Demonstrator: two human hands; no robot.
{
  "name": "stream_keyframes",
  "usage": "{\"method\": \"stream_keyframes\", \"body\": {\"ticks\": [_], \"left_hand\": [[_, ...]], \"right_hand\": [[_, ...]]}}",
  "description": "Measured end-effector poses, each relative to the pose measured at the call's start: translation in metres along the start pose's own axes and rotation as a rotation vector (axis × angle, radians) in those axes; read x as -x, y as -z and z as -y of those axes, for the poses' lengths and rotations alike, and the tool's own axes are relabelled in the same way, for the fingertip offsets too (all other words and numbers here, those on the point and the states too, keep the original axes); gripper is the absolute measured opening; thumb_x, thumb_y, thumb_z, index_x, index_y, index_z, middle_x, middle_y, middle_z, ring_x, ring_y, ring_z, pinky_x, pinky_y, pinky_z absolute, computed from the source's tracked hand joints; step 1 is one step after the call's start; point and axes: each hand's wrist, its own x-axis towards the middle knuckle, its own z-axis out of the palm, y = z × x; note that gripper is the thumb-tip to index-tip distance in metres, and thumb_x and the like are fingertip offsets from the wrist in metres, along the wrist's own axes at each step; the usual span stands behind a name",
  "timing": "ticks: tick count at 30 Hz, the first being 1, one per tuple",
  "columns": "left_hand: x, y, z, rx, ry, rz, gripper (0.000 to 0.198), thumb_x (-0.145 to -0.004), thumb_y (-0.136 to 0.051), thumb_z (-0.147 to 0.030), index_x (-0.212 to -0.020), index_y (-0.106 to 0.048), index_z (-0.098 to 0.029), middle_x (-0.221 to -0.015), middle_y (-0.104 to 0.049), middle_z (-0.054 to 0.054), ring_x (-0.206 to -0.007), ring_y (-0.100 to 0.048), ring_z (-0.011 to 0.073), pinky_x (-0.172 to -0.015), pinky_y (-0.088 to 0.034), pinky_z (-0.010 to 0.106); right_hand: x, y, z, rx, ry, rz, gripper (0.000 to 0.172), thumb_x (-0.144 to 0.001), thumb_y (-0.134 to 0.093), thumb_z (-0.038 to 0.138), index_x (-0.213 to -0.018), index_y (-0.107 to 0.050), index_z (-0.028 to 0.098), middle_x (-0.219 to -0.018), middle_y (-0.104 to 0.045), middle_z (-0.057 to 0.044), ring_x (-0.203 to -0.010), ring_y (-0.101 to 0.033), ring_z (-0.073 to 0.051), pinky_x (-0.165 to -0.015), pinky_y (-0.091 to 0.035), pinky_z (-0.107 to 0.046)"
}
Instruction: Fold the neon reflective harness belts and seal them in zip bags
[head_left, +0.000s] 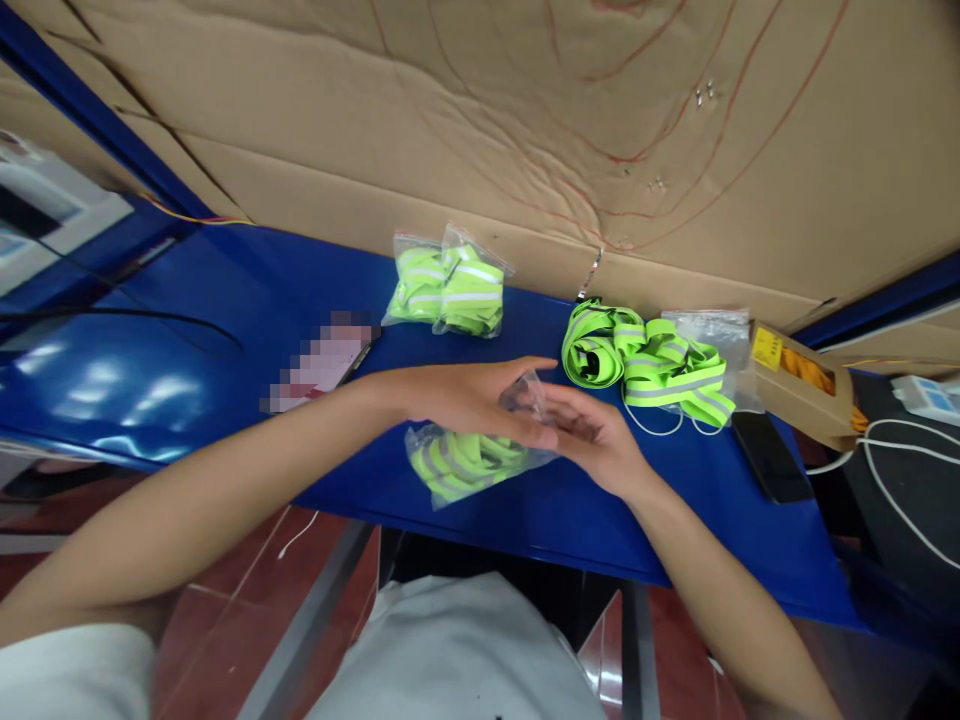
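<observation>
No text, brand or number can be made out. At 3 o'clock, the yellow sticker on the brown cardboard box bears dark print, too blurred to read. Towards 9 o'clock, pixelation covers any lettering on the flat pinkish item lying on the blue tabletop.

Gap between rear bags and loose straps ends at cardboard
</observation>
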Motion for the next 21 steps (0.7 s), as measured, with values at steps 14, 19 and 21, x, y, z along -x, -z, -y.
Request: {"method": "stream_keyframes", "body": {"ticks": [14,19,21], "left_hand": [[-0.031,-0.003,0.069,0.733,0.042,-0.074,0.057,-0.075,-0.088,-0.054,-0.116,-0.078,-0.017,-0.114,-0.079,0.01,-0.1,-0.074,0.0221,-0.091,-0.054,0.032],[-0.026,-0.003,0.072,0.694,-0.034,-0.09,0.069,-0.078,-0.088,-0.04,-0.14,-0.064,-0.021,-0.124,-0.076,0.01,-0.109,-0.072,0.0203,-0.097,-0.053,0.033],[-0.024,-0.002,0.071,0.7,-0.073,-0.102,0.07,-0.08,-0.088,-0.037,-0.143,-0.061,-0.021,-0.13,-0.074,0.011,-0.115,-0.071,0.0209,-0.103,-0.051,0.034]], "right_hand": [[-0.001,0.022,-0.025,0.498,-0.019,-0.153,0.039,-0.096,-0.072,0.036,-0.131,-0.06,0.026,-0.121,-0.071,-0.008,-0.114,-0.067,-0.022,-0.101,-0.054,-0.039],[0.006,0.027,-0.025,0.427,-0.078,-0.211,0.049,-0.092,-0.078,0.033,-0.137,-0.058,0.027,-0.105,-0.072,-0.003,-0.099,-0.068,-0.017,-0.094,-0.051,-0.033],[0.006,0.03,-0.018,0.45,-0.095,-0.265,0.039,-0.091,-0.079,0.035,-0.128,-0.066,0.027,-0.09,-0.069,0.0,-0.084,-0.064,-0.014,-0.083,-0.051,-0.029]]}}
